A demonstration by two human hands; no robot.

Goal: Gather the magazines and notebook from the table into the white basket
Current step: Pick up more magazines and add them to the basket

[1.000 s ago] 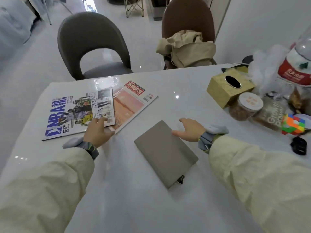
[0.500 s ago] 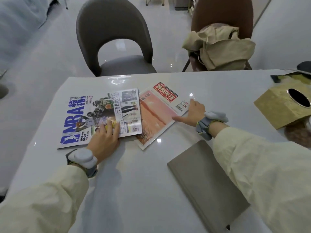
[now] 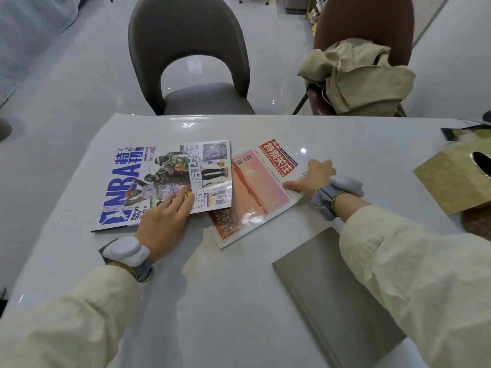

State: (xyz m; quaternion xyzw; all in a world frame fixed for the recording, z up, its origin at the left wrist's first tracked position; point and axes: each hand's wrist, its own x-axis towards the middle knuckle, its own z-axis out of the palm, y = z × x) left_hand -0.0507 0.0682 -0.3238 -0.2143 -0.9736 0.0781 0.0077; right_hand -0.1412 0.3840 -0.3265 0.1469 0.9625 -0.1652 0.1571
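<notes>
- At centre-left of the head view, the left hand (image 3: pixel 162 221) lies flat on the lower right corner of the NBA magazine (image 3: pixel 148 181). Its fingers (image 3: pixel 180 205) are straight and close together and press down on the cover. This looks like a hold to pin the magazine or slide it across the glossy counter (image 3: pixel 212 301).
- Right of it, the NBA magazine's right edge overlaps the left edge of the red-and-pink magazine (image 3: pixel 255 197), and both lie askew. Stacking them first would let one lift take both.
- At centre-right, the right hand (image 3: pixel 310 179) rests on the right edge of the red-and-pink magazine. The thumb (image 3: pixel 291 185) lies straight on the cover and the other fingers are bent at the paper's edge. I cannot tell whether they have got under it or only press on top. With a hand on each outer side, the aim is probably to push the two magazines together.
- At lower right, the grey notebook (image 3: pixel 332 288) lies flat and closed, partly under the right sleeve (image 3: pixel 411 274), and neither hand touches it.
- No white basket shows anywhere in the frame, so nothing is in it yet as far as can be seen.
- At the right edge stands a gold tissue box (image 3: pixel 451 181), well apart from the magazines.
</notes>
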